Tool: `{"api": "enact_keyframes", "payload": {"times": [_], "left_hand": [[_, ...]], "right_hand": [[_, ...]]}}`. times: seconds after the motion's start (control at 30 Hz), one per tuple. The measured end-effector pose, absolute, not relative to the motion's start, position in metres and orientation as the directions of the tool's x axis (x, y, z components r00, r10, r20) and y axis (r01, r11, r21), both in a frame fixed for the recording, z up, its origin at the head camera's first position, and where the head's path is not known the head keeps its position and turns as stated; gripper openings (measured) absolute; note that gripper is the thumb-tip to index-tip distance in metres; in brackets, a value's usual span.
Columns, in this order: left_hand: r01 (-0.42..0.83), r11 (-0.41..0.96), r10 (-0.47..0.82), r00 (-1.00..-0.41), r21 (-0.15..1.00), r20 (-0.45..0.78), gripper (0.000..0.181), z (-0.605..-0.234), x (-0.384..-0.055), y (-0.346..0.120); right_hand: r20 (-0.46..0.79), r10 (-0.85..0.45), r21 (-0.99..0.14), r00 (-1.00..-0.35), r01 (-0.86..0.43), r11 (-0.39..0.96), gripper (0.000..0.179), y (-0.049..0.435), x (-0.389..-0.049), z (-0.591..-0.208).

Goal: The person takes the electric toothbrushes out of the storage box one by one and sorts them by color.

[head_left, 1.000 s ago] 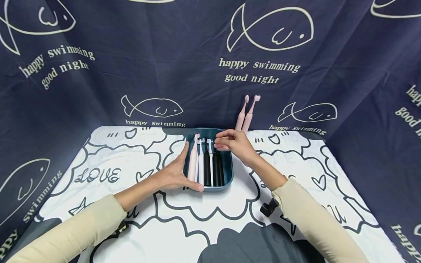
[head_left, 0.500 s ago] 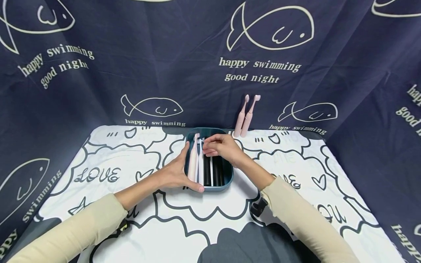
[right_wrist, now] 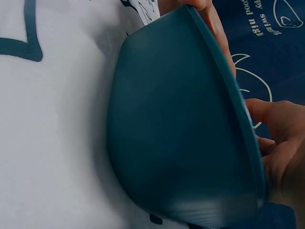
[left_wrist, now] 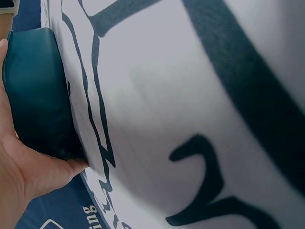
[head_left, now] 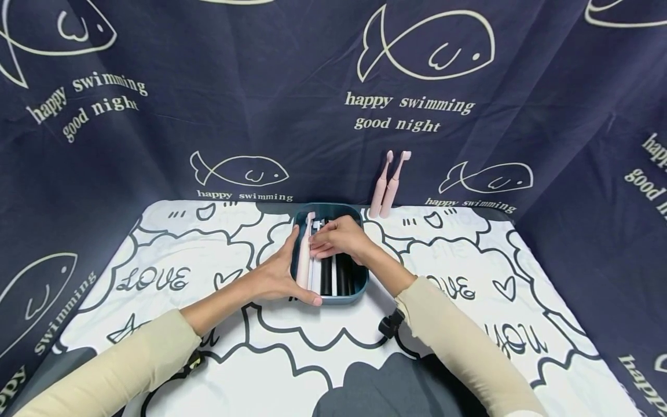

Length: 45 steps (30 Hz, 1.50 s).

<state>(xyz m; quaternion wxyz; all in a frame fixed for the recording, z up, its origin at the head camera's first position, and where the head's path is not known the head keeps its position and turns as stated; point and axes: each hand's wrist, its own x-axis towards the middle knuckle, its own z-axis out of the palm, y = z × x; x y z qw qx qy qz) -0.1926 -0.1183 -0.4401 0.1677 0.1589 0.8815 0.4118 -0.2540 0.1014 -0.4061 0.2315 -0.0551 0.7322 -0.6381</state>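
Note:
In the head view, a dark teal box (head_left: 333, 300) holds several electric toothbrushes lying side by side. A pink toothbrush (head_left: 304, 263) lies along its left wall, beside a white toothbrush (head_left: 317, 279) and black toothbrushes (head_left: 344, 278). My left hand (head_left: 278, 273) grips the box's near left corner, thumb along the front wall and fingers on the left side. My right hand (head_left: 341, 237) is over the box with bent fingers, fingertips right beside the pink toothbrush. I cannot tell whether they pinch one. In the right wrist view, the box wall (right_wrist: 176, 114) hides those fingertips.
Two pink toothbrushes (head_left: 384, 188) stand upright at the table's back edge, leaning on the dark blue fish-print curtain (head_left: 333, 116). The box sits near that back edge on a white patterned cloth (head_left: 292, 370). A small black device (head_left: 391, 323) is at the right forearm.
My right hand has moved left and slightly down, from the box's right side across the black toothbrushes to beside the pink one. My left hand stays on the box.

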Motion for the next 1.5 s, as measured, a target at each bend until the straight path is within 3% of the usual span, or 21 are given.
{"api": "enact_keyframes", "payload": {"times": [0.63, 1.03, 1.5], "left_hand": [[0.117, 0.648, 0.401, -0.893, 0.752, -0.207, 0.177, -0.44, -0.191, -0.118], [0.131, 0.604, 0.426, -0.886, 0.786, -0.18, 0.179, -0.441, -0.192, -0.117], [0.146, 0.567, 0.446, -0.882, 0.81, -0.153, 0.179, -0.442, -0.193, -0.118]], "right_hand": [[-0.31, -0.218, -0.882, -0.925, 0.195, 0.428, 0.025, 0.081, -0.255, -0.412], [-0.316, -0.27, -0.908, -0.91, 0.207, 0.364, 0.018, 0.083, -0.255, -0.41], [-0.397, -0.296, -0.909, -0.868, 0.327, 0.259, 0.012, 0.092, -0.258, -0.404]]}}
